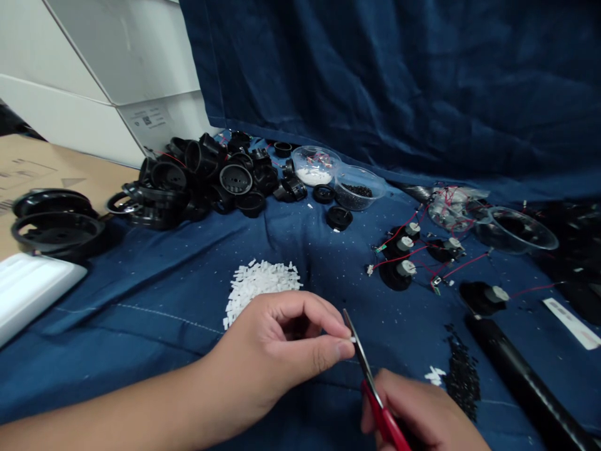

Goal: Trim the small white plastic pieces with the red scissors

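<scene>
Between thumb and forefinger, my left hand [300, 344] pinches a small white plastic piece [353, 339], mostly hidden by the fingertips. My right hand [417, 407] grips red-handled scissors [375, 391]. Their narrow metal blades lie right beside the white piece, at the left fingertips; whether they touch it I cannot tell. Behind my left hand, a pile of similar small white pieces [258, 282] rests on the dark blue cloth [178, 282]. To the right of my right hand lie a few white bits [435, 376] and a heap of small black pieces [462, 376].
Black round plastic housings [201, 169] are piled at the back left. Clear bowls [361, 202] hold small parts. Several motors with red wires [406, 244] sit at right, near a black tube [521, 376]. White boxes [94, 69] stand behind, and a blue curtain [399, 81] hangs at the back.
</scene>
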{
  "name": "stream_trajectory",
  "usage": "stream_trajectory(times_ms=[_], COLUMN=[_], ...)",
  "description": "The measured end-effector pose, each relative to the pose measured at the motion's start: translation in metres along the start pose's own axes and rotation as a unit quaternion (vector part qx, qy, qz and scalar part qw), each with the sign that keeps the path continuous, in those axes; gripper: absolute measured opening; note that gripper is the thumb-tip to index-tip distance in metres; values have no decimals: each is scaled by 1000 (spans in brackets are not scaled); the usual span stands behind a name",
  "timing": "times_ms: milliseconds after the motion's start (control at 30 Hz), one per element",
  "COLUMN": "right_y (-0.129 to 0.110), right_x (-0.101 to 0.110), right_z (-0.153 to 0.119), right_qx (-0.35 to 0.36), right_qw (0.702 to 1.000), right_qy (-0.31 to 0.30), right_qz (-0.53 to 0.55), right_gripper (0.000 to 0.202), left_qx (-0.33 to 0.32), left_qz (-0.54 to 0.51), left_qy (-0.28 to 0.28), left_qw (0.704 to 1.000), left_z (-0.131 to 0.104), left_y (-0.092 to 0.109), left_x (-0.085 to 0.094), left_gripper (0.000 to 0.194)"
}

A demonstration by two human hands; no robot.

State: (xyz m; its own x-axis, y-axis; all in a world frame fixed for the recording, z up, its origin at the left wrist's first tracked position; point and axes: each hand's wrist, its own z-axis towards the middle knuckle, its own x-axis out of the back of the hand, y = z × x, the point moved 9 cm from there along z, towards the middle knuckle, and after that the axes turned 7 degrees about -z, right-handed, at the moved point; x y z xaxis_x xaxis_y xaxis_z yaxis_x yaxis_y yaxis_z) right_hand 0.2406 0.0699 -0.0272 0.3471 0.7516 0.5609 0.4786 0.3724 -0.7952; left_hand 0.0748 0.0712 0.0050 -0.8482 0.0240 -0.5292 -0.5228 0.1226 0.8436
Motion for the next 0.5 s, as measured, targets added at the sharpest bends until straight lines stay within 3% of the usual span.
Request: stream_trajectory(times_ms=[100, 267, 500], right_y=[-2, -1, -4], right_x=[2, -8, -5], right_z=[0, 2, 3], right_qx=[24, -17, -31], right_qw=[999, 995, 996], right_qy=[27, -44, -27], right_qz=[37, 82, 74], right_gripper=[67, 59, 68], left_qx=[6, 10, -17], left_qz=[-11, 4, 57], left_qy=[-7, 12, 25], left_qw=[1000, 1000, 998], left_z=[-2, -3, -2], left_y=[-1, -2, 2], left_x=[-3, 1, 6], left_gripper=[9, 8, 7])
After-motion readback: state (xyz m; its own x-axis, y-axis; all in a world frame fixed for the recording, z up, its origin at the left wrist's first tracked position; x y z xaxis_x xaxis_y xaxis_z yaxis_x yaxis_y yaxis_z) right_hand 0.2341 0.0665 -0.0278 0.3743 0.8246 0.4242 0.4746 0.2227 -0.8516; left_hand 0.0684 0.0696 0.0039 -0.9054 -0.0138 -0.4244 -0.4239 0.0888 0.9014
